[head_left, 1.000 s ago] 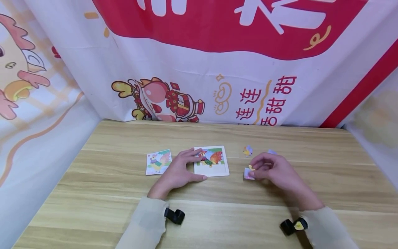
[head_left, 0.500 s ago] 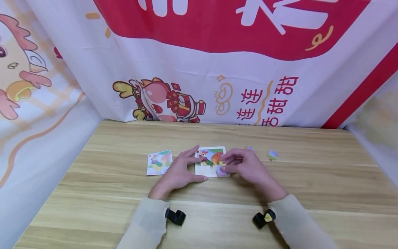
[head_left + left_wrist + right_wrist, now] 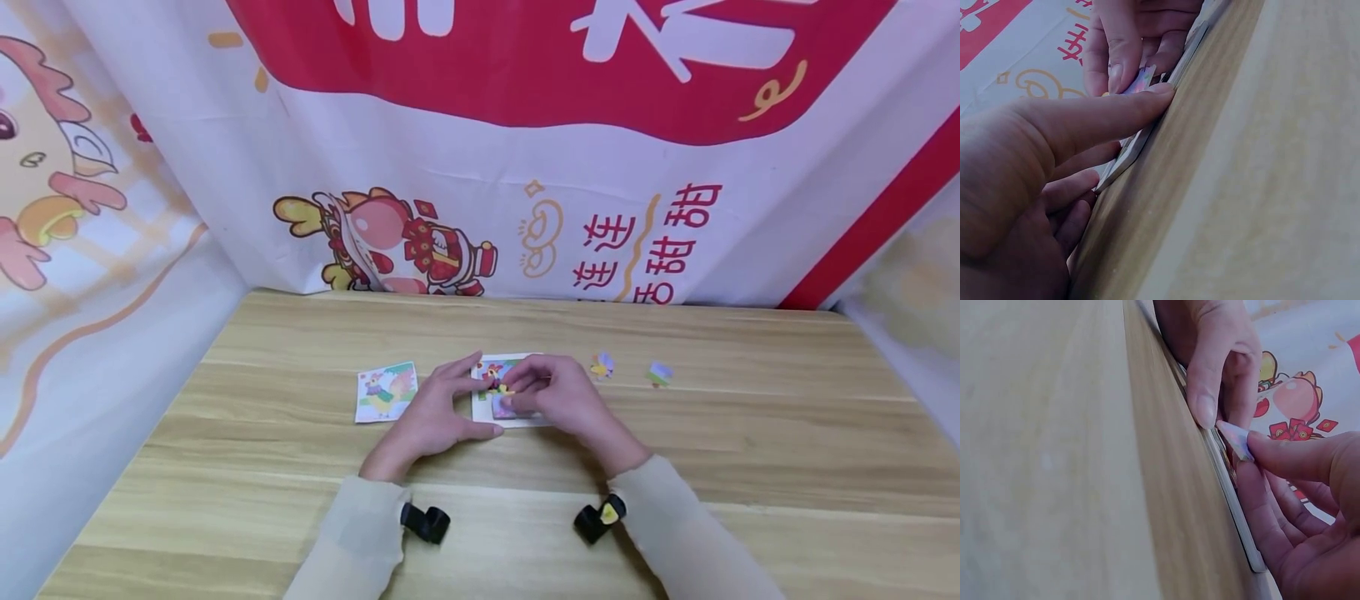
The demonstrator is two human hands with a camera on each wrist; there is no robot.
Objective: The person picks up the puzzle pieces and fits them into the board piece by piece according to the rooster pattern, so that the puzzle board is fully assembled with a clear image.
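My left hand (image 3: 435, 412) holds the left side of a white-framed jigsaw tray (image 3: 486, 417), its thumb along the near edge and its fingers toward the far side. Part of a colourful rooster picture fills the tray's upper area, partly covered by my hands. With thumb and fingers, my right hand (image 3: 558, 396) pinches a purple-pink jigsaw piece (image 3: 502, 408) over the tray's lower part. In the right wrist view that jigsaw piece (image 3: 1236, 440) stands tilted against the tray (image 3: 1235, 512), close to the left thumb (image 3: 1205, 403).
Left of the tray lies a rooster picture card (image 3: 384, 393). Two loose jigsaw pieces lie right of it, a blue-yellow piece (image 3: 602, 365) and a green-purple piece (image 3: 660, 373). A printed cloth (image 3: 420, 142) hangs behind the wooden table (image 3: 300, 333).
My right hand has brought the purple-pink jigsaw piece leftward from the table at the right, onto the tray's lower part. My left hand has stayed at the tray.
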